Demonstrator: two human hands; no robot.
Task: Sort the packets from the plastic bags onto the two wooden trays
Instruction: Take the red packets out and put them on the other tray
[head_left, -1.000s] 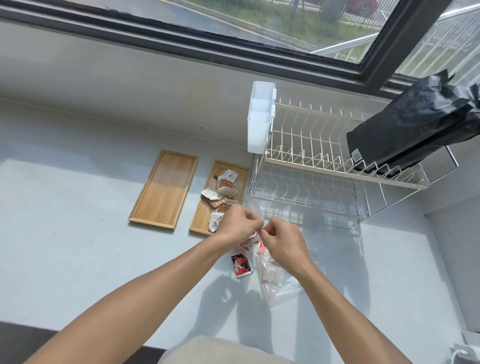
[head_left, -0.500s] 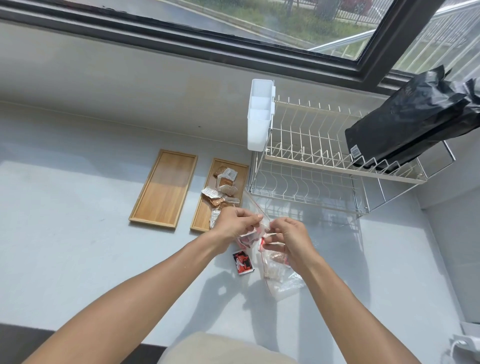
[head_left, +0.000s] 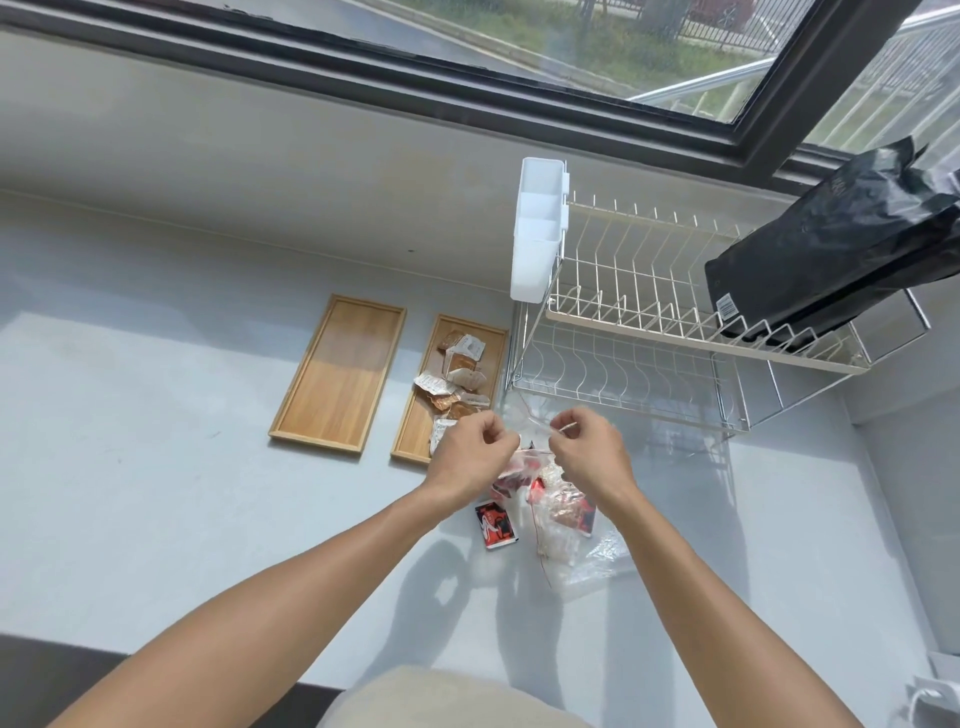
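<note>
Two wooden trays lie side by side on the white counter: the left tray (head_left: 337, 374) holds nothing, the right tray (head_left: 415, 436) carries several brown and white packets (head_left: 457, 374). My left hand (head_left: 470, 452) and my right hand (head_left: 587, 447) pinch the top edge of a clear plastic bag (head_left: 561, 525) between them, pulling its mouth apart. Red packets show inside the bag. One red and black packet (head_left: 493, 525) lies loose on the counter just left of the bag.
A two-tier wire dish rack (head_left: 649, 332) stands right behind the hands, with a white cutlery holder (head_left: 537, 228) on its left end and a black bag (head_left: 841, 244) on its top tier. A window runs along the back wall.
My hands have moved apart and slightly up, spreading the bag's mouth wider. The bag has shifted with them; red packets inside show more.
</note>
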